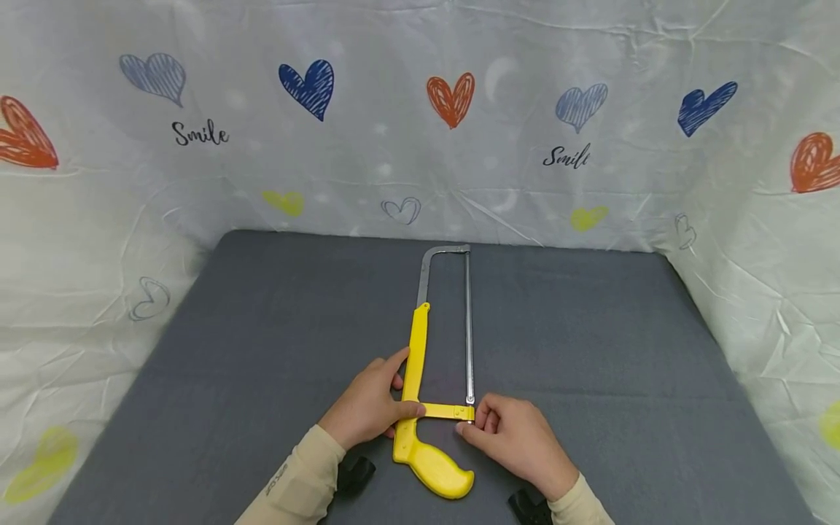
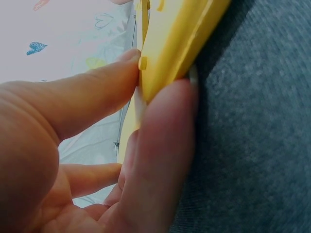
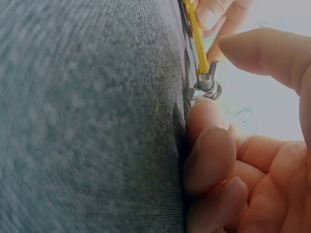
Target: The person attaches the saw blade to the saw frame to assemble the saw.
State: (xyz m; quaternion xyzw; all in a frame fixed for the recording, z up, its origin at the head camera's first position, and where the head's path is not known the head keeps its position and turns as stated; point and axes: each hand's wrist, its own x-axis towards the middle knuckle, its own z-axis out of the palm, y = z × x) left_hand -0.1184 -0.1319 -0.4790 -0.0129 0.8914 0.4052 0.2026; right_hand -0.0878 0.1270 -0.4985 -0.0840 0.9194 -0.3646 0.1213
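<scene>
A hacksaw (image 1: pixel 416 343) with a yellow handle and a grey metal front frame lies on the dark grey cloth, its blade (image 1: pixel 469 328) on the right side. My left hand (image 1: pixel 367 405) grips the yellow frame above the handle, thumb on top and fingers at the side and underneath. Beside the blade's near end is my right hand (image 1: pixel 518 437), its fingers curled. In the right wrist view a metal wing nut (image 3: pixel 206 85) sits on a threaded end at the yellow arm (image 3: pixel 198 43). One fingertip touches this nut from below, while the thumb stands apart from it.
Grey cloth (image 1: pixel 295 306) covers the table. A white curtain (image 1: pixel 394 168) printed with hearts hangs behind and along both sides. Black straps or devices (image 1: pixel 354 475) show near both wrists.
</scene>
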